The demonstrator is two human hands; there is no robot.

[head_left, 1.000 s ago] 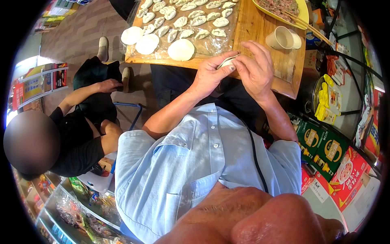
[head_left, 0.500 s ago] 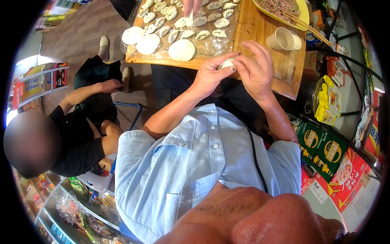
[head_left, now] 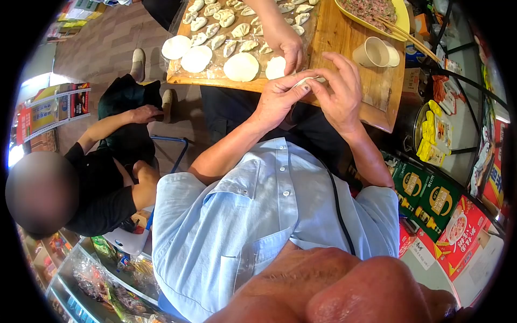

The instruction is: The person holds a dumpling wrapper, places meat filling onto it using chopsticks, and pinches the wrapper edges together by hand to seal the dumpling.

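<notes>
My left hand (head_left: pixel 277 101) pinches a folded dough wrapper (head_left: pixel 308 81) between thumb and fingers, just past the table's near edge. From the other side, my right hand (head_left: pixel 340 96) closes thumb and index finger on the same dough, its other fingers raised. What the wrapper holds inside is hidden. Beyond my left hand, another person's hand (head_left: pixel 288 46) reaches down from the top, beside a round wrapper (head_left: pixel 276 68). More flat round wrappers (head_left: pixel 240 66) lie along the edge of the plastic-covered board, with several pleated dumplings (head_left: pixel 217 42) behind them.
A yellow plate (head_left: pixel 399 27) of minced filling (head_left: pixel 369 9) with chopsticks (head_left: pixel 413 39) stands at the table's (head_left: pixel 336 40) far right, near paper cups (head_left: pixel 371 53). A seated person (head_left: pixel 107 177) is at the left. Boxes (head_left: pixel 425 194) and packets fill the right side.
The other person's hand has come in over the dumplings and moved toward my hands. One more round wrapper now lies near the board's edge. The dough between my fingers has shifted slightly.
</notes>
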